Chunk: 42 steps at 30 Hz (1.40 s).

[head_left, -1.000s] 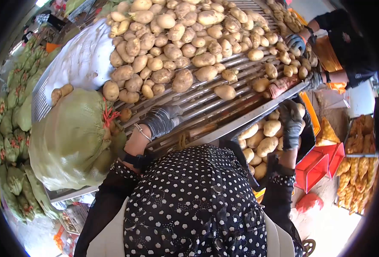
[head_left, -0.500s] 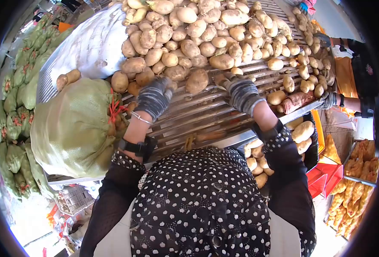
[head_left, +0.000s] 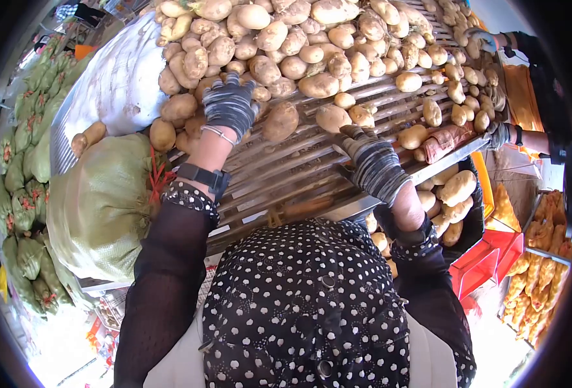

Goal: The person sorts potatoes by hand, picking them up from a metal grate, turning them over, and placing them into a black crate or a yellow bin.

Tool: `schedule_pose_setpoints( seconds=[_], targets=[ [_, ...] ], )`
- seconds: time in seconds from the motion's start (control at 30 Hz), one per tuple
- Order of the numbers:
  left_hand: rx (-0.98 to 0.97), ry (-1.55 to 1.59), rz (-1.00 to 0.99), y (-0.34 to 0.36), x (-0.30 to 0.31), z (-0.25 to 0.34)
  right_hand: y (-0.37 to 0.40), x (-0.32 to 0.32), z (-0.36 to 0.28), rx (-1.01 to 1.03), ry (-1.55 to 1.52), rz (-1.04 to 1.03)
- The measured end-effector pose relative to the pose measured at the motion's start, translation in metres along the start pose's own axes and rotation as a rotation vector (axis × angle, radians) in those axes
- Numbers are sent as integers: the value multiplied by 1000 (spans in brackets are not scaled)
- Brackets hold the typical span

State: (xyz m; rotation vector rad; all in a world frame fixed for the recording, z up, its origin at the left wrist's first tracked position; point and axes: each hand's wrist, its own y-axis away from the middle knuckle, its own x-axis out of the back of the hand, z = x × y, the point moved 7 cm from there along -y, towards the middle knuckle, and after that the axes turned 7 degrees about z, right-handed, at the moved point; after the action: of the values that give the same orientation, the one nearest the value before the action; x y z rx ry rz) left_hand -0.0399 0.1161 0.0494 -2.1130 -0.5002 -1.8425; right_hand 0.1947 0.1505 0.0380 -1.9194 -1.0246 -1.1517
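Both my hands wear grey striped gloves. My left hand (head_left: 230,107) is open, its fingers spread over potatoes at the near left edge of the heap (head_left: 260,55). A single larger potato (head_left: 280,121) rests on the slats to its right. My right hand (head_left: 374,165) is above the slatted table (head_left: 286,171) near its front edge, thumb and fingers apart and nothing visible between them. Just beyond its fingertips sits a round potato (head_left: 332,118), with a lumpy potato (head_left: 362,116) beside it.
A tied green sack (head_left: 102,207) and a white sack (head_left: 121,84) stand on the left. More green sacks (head_left: 34,142) lie beyond. Potatoes fill a black crate (head_left: 457,187) below the front edge, near red bins (head_left: 486,258). Another person's gloved hand (head_left: 498,136) touches the table's right edge.
My left hand has moved forward onto the heap and its fingers have spread. My right hand has drawn back toward the front edge, leaving a potato beyond its fingertips.
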Motion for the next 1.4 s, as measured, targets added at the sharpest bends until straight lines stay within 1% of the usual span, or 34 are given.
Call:
schedule_pose_setpoints(
  seconds=[0.07, 0.1, 0.13, 0.2, 0.23, 0.33, 0.37, 0.4, 0.47, 0.5, 0.53, 0.6, 0.63, 0.67, 0.7, 0.73, 0.77, 0.8, 0.83, 0.87, 0.9, 0.93, 0.97, 1.0, 1.07, 1.1, 1.13, 1.2, 1.23, 1.27, 1.33, 1.37, 1.4],
  targets=[
    [-13, -150, 18, 2, 2, 10, -5, -2, -4, 11, -53, -21],
    [-34, -162, 121, -1, 4, 13, -5, -3, -9, 35, -31, 4],
    [-34, -156, 131, -7, 1, 15, -8, -1, -13, 36, -20, 8],
    [-71, -249, 134, -15, -8, 19, -10, -6, -22, 54, -97, -82],
    [-84, -224, 153, -17, -8, 19, -9, -6, -23, 60, -97, -85],
    [-100, -149, 119, -15, -6, 15, -6, -6, -16, 26, -40, -65],
    [-127, -135, 249, -9, 5, 14, -3, -10, -6, -20, -61, -73],
    [-136, -140, 237, -6, 4, 8, 1, -10, 2, -22, -110, 4],
    [-56, 89, 266, -5, 8, -10, 2, 5, 3, -169, -197, -51],
    [-13, 213, 340, 7, 24, -12, 3, 2, 7, -235, -397, -2],
    [-16, 211, 337, 16, 33, -7, 1, -1, 1, -238, -401, -2],
    [28, 795, 242, 33, 43, 15, -8, -7, -12, -458, -1466, 106],
    [-90, 757, 186, 43, 52, 41, -19, -13, -9, -318, -1371, 189],
    [-207, 715, 135, 51, 59, 63, -22, -17, -26, -483, -1842, 105],
    [-329, 595, 193, 56, 38, 74, -27, -26, -28, -560, -1931, 40],
    [-332, 600, 208, 57, 32, 77, -29, -39, -27, -640, -2018, -25],
    [-318, 639, 214, 58, 26, 79, -31, -44, -20, -691, -2008, -30],
    [-305, 681, 219, 59, 21, 81, -35, -50, -12, -685, -1994, -24],
    [-316, 832, 290, 61, 25, 78, -36, -57, 3, -784, -1946, 84],
    [-320, 840, 303, 62, 25, 75, -37, -61, 19, -879, -1896, 191],
    [-300, 902, 251, 61, 24, 72, -43, -52, 31, -817, -1802, 176],
    [-279, 963, 197, 61, 23, 69, -46, -29, 29, -832, -1735, 134],
    [-202, 950, 108, 60, 8, 65, -54, -21, 44, -771, -1470, 150],
    [-200, 952, 116, 59, 3, 61, -66, -13, 60, -704, -1208, 163],
    [-157, 983, -45, 57, -17, 57, -95, 23, 66, -303, -228, 356],
    [-152, 926, -31, 56, -18, 55, -105, 32, 65, -214, -200, 430],
    [-152, 921, -27, 55, -18, 54, -111, 38, 67, -240, -29, 425],
    [-123, 1033, -36, 51, -15, 55, -128, 28, 75, -150, 95, 273],
    [-97, 1023, -93, 46, -11, 58, -132, 15, 81, -136, 209, 90],
    [-112, 1012, -99, 39, -10, 62, -132, 10, 86, -151, 202, 100],
    [-126, 908, 27, 23, -6, 65, -131, 0, 82, -116, 327, -13],
    [-140, 897, 48, 16, -6, 69, -129, 0, 82, -131, 308, 76],
    [-157, 891, 43, 10, -5, 73, -124, 0, 85, -147, 306, 85]
  ],
)
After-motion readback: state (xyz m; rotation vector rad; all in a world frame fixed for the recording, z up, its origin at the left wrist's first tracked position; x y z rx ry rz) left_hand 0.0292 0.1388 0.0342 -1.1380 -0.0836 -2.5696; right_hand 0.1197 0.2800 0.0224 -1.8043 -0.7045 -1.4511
